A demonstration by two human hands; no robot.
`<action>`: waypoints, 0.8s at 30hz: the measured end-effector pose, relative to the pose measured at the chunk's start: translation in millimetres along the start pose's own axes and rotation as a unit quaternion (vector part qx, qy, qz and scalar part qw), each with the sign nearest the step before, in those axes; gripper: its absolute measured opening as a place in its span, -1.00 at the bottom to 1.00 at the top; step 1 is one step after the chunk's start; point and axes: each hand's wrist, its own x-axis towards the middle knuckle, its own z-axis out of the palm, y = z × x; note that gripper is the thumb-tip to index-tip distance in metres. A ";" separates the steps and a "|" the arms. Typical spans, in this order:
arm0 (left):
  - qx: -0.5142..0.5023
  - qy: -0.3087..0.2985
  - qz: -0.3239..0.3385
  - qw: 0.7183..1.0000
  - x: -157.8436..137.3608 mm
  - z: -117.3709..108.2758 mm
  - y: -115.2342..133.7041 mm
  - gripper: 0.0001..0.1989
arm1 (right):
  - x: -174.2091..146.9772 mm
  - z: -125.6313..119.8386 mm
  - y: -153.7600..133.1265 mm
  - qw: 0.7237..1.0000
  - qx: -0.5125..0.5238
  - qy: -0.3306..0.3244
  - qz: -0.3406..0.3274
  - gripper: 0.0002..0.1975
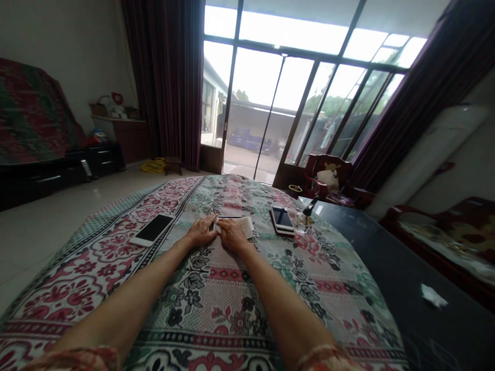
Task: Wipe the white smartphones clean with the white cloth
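Observation:
Both my hands work close together at the middle of the cloth-covered table. My left hand (203,230) grips the left end of a flat phone (228,218), which is mostly covered. With its fingers bent, my right hand (232,234) presses a white tissue (248,225) onto the phone's top face. To the left lies a white phone (152,230), dark screen up. On the right, another white phone (282,217) rests on a stack with a dark red edge below. Beside that stack stands a small clear bottle (303,221) with a black top.
A floral tablecloth (235,314) spreads over the round table. To its right is a dark table (390,278) with a crumpled white tissue (433,296). Beyond stand a wooden chair (311,166) and glass doors (266,113). A yellow bag (153,165) lies on the floor.

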 end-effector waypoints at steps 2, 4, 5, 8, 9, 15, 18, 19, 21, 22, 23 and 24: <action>0.004 -0.007 -0.007 1.000 -1.3 -0.8 2.7 -0.34 | -1.3 0.7 -2.7 1.000 0.002 0.000 0.013 -0.66; 0.005 -0.014 -0.013 1.000 -1.6 -1.9 4.4 -0.34 | -2.5 1.0 -5.0 1.000 0.004 -0.001 0.018 -0.66; 0.004 -0.018 -0.015 1.000 -1.4 -2.3 4.8 -0.34 | -3.2 0.8 -6.1 1.000 0.004 -0.002 0.020 -0.66; 0.001 -0.025 -0.022 0.999 -0.2 -3.1 4.7 -0.32 | -6.0 -0.4 -9.4 0.999 -0.002 -0.006 0.031 -0.67; -0.001 -0.027 -0.025 0.999 0.1 -3.4 4.6 -0.32 | -7.2 -1.0 -10.5 0.999 -0.005 -0.007 0.036 -0.67; -0.019 -0.030 -0.029 0.999 0.4 -5.4 4.5 -0.32 | -11.8 -4.1 -15.5 0.998 -0.016 -0.015 0.054 -0.64; -0.032 -0.024 -0.028 0.999 0.3 -4.4 3.6 -0.34 | -12.0 -4.1 -16.3 0.998 -0.020 -0.018 0.058 -0.63; -0.036 -0.022 -0.029 0.999 0.3 -4.0 3.2 -0.34 | -12.1 -3.9 -16.6 0.998 -0.022 -0.020 0.061 -0.63; -0.041 -0.021 -0.033 0.998 0.6 -3.3 2.6 -0.34 | -12.8 -3.1 -17.1 0.997 -0.024 -0.021 0.070 -0.62; -0.043 -0.022 -0.035 0.998 0.7 -3.3 2.4 -0.33 | -13.5 -2.6 -17.3 0.997 -0.024 -0.021 0.075 -0.61; -0.044 -0.023 -0.036 0.998 0.8 -3.6 2.3 -0.32 | -14.4 -2.3 -17.6 0.996 -0.024 -0.019 0.080 -0.61; -0.044 -0.024 -0.037 0.998 0.9 -4.0 2.3 -0.31 | -15.5 -2.0 -17.7 0.996 -0.023 -0.017 0.084 -0.60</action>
